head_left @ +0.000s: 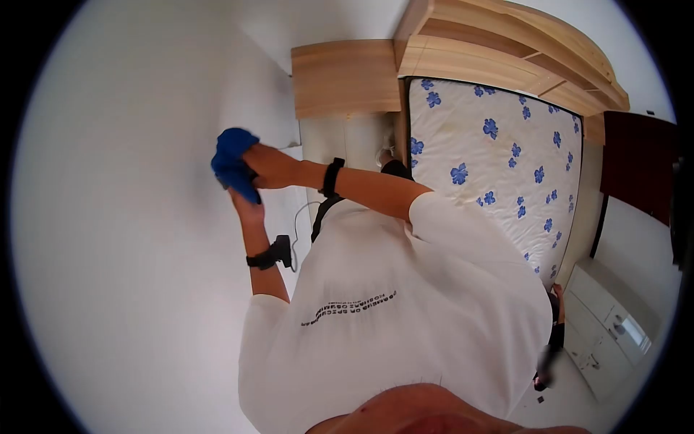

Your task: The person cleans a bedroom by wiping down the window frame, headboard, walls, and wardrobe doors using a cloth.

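A bunched blue cloth [233,155] is held up beside the pale wall. My right hand [271,166] comes in from the right, closed on the cloth's near side, with a black band on the wrist. From below, my left hand [248,207] reaches the lower part of the same cloth, its fingers mostly hidden by the fabric. The two hands are close together. A black strap with a small device [271,253] sits on my left wrist, and a thin cable hangs near it.
Pale wall [123,217] fills the left. A wooden cabinet top [347,79] stands beside a mattress with blue flowers [499,159] and a wooden headboard shelf [499,36]. A white drawer cabinet [603,325] is at the lower right, near part of another person [555,333].
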A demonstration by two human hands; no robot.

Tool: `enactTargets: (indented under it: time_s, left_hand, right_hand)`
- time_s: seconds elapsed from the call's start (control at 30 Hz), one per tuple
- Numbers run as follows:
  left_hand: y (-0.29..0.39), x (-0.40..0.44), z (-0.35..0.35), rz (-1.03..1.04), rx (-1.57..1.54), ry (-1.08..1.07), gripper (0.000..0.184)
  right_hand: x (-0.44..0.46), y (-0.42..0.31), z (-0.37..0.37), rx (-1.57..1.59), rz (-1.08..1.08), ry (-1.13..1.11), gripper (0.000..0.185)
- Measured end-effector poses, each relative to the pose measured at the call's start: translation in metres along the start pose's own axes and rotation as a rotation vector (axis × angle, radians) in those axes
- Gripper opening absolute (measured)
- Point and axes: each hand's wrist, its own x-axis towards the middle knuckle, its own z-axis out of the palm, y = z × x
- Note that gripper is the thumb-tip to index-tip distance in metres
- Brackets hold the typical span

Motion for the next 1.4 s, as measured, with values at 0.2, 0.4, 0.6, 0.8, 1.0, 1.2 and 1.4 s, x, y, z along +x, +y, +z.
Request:
enactTargets:
  time_s: [0.2, 0.4, 0.6, 0.8, 1.0, 1.2, 1.4]
  left_hand:
    - [-0.060, 0.073, 0.163, -0.129, 0.296, -0.422, 0.057]
    - [-0.121, 0.142, 0.318, -0.297, 0.679, -0.718, 0.033]
    - [-0.132, 0.180, 0.437, 0.391, 0.870, -0.702, 0.013]
    - [-0.182, 0.221, 0.499, 0.819, 1.138, -1.246, 0.012]
    - [-0.229, 0.251, 0.521, 0.748, 1.240, -1.395, 0.011]
    - [-0.234, 0.250, 0.522, 0.698, 1.304, -1.291, 0.011]
    - [-0.236, 0.250, 0.526, 0.682, 1.433, -1.270, 0.010]
  right_hand:
    - [-0.018, 0.057, -0.184, 0.108, 0.077, 0.469, 0.078]
    - [-0.070, 0.115, -0.342, 0.002, 0.160, 0.905, 0.053]
    - [-0.132, 0.201, -0.466, -0.596, 0.475, 1.240, 0.037]
    - [-0.108, 0.208, -0.453, -1.053, 0.643, 0.726, 0.041]
    - [-0.165, 0.238, -0.512, -1.164, 0.963, 0.885, 0.044]
    - [-0.261, 0.256, -0.635, -1.163, 1.094, 1.017, 0.043]
    - [-0.362, 0.291, -0.748, -1.269, 1.103, 0.991, 0.038]
